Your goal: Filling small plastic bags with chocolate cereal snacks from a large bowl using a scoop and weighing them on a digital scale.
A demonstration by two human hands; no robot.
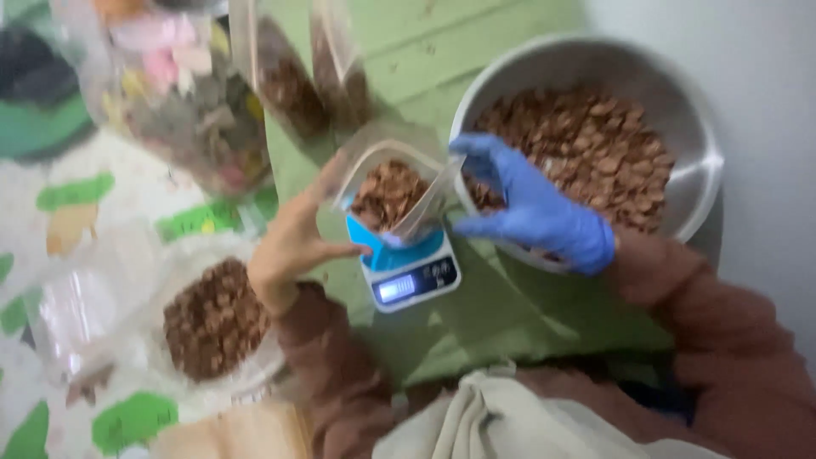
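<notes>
Clear bag [393, 191] of brown pieces upright on scale [406, 270], its left side gripped by bare left hand [293, 246], its right rim seemingly pinched by gloved right hand [534, 208] over steel bowl [688, 110].

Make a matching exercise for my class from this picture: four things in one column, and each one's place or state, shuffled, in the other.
1. clear bag
2. metal bowl
3. left hand
4. right hand

A. bare, holding the bag's side
B. standing on the small scale
C. blue-gloved, at the bag's mouth
D. wide, holding brown pieces, at the right

Pairs: 1-B, 2-D, 3-A, 4-C
</notes>
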